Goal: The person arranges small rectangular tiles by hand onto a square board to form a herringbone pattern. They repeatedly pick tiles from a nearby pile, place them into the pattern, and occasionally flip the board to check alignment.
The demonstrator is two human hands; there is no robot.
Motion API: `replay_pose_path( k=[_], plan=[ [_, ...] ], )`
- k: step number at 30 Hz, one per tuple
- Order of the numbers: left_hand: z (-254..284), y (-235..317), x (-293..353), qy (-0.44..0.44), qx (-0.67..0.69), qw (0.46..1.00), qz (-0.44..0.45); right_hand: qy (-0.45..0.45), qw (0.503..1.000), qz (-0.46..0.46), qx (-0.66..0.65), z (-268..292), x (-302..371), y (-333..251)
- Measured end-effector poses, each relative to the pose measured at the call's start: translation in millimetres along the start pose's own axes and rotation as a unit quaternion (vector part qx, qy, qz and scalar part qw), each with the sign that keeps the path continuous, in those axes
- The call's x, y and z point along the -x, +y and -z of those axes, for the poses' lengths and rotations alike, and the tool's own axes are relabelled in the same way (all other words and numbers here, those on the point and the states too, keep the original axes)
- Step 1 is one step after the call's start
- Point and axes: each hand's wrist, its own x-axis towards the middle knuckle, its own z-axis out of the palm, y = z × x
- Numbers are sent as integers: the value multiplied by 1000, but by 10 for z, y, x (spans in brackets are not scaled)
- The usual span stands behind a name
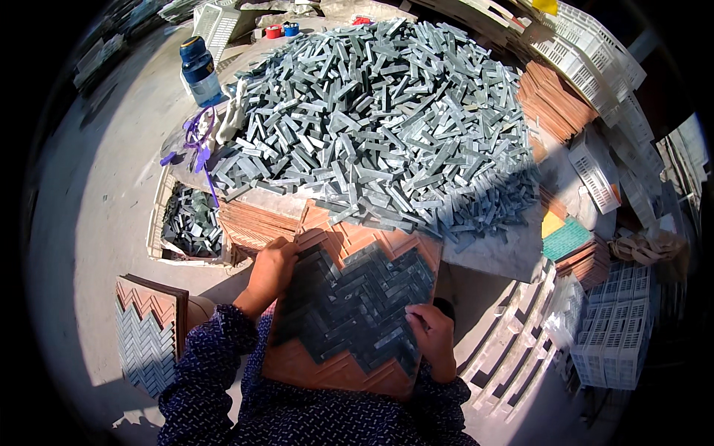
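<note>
An orange mould tray [332, 375] with zigzag edges lies tilted across my lap. Dark grey stone strips [357, 297] fill its middle in a herringbone pattern. My left hand [272, 269] is closed on the tray's upper left edge, thumb and fingers pinching the rim. At the tray's right side, my right hand [433, 336] is held over the strips with its fingers curled together. Whatever that hand may hold is too small or hidden to make out. Beyond the tray, a large heap of loose grey-green stone strips [387, 119] covers the table.
Stacked filled trays [149, 338] stand at left, beside a white crate [156, 223] of strips. Orange trays [256, 223] lie at the heap's near edge, with more [554, 100] at right. A blue bottle [201, 74] stands far left. White plastic baskets [613, 327] sit right.
</note>
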Motion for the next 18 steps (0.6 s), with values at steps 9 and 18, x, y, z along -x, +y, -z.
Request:
replay_pose_path(
  k=[9, 18],
  plan=[
    [-50, 108, -306, -111, -50, 990, 67, -14, 1000, 13, 2, -58, -17, -28],
    [-411, 257, -841, 12, -56, 997, -56, 0, 1000, -18, 13, 37, 90, 12]
  ],
)
